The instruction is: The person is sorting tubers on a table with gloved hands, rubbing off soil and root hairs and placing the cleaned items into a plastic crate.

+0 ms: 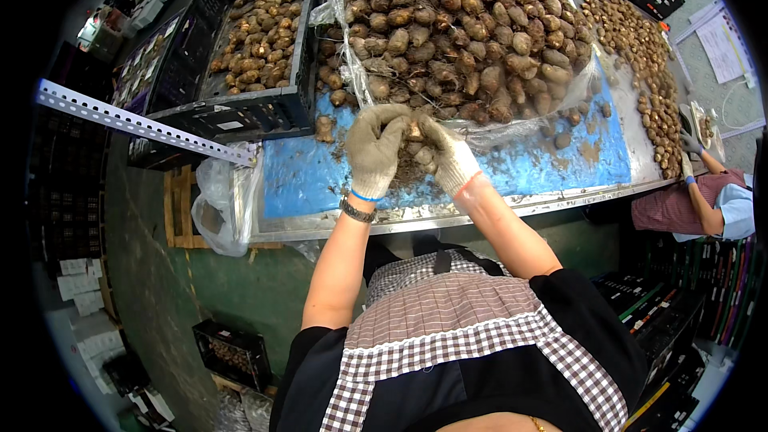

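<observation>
Head view: left hand (374, 148) and right hand (448, 158), gloved fingers closed around muddy brown taro root (415, 144), apparently mid-cleaning; next, probably rubbing off clinging soil over blue-topped counter (528, 172).

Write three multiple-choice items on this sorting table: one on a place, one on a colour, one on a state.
1. Where is the black crate of roots?
A. left of the big pile
B. right of the big pile
C. under the table

2. What colour is the table's mat?
A. red
B. blue
C. yellow

3. What are the left hand and right hand doing?
A. resting flat and empty
B. both closed around a rooty clump
C. lifting the crate

Answers:
1 A: the crate sits on the person's left of the heaped pile.
2 B: bare mat shows blue under smeared soil.
3 B: both gloved hands meet on the clump, fingers curled about it.
</observation>
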The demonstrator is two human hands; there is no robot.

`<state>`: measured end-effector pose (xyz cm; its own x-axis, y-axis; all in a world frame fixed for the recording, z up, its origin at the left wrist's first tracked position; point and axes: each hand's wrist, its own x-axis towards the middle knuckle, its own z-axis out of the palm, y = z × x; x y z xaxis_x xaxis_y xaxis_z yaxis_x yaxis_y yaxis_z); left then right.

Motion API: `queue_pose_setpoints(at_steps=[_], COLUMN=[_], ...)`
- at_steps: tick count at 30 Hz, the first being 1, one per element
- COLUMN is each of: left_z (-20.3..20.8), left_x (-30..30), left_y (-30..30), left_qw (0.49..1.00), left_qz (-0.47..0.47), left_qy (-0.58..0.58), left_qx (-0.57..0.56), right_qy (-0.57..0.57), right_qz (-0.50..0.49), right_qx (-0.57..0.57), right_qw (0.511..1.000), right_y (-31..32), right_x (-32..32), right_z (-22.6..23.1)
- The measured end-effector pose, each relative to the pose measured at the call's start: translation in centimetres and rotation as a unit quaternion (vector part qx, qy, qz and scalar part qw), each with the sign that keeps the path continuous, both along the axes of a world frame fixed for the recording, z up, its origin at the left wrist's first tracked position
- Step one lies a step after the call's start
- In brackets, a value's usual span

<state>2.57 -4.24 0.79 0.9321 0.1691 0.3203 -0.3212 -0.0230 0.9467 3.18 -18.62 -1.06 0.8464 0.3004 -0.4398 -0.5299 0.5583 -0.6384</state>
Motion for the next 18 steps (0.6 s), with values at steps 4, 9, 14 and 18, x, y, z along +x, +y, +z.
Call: queue_pose_setpoints(at_steps=[4,9,14,18], left_z=[-1.3,0.6,-0.1,-1.7], left_x=[1.9,0.4,-0.1,1.2], left_y=[1.8,1.2,0.0,1.0], left_qw=[0.989,0.991,0.986,0.994], left_qz=[0.141,0.072,-0.001,0.068], left_qy=[0.037,-0.047,-0.032,0.0], left_qx=[-0.019,0.105,0.165,0.083], right_qy=[0.031,0.039,0.028,0.04], right_qz=[-0.024,-0.03,-0.023,-0.01], right_qx=[0.005,0.066,0.022,0.028], right_qw=[0.999,0.997,0.999,0.999], right_y=[0.5,-0.4,0.5,0.5], right_x=[-0.8,-0.4,-0.5,-1.1], right_z=[1.2,0.6,0.1,1.0])
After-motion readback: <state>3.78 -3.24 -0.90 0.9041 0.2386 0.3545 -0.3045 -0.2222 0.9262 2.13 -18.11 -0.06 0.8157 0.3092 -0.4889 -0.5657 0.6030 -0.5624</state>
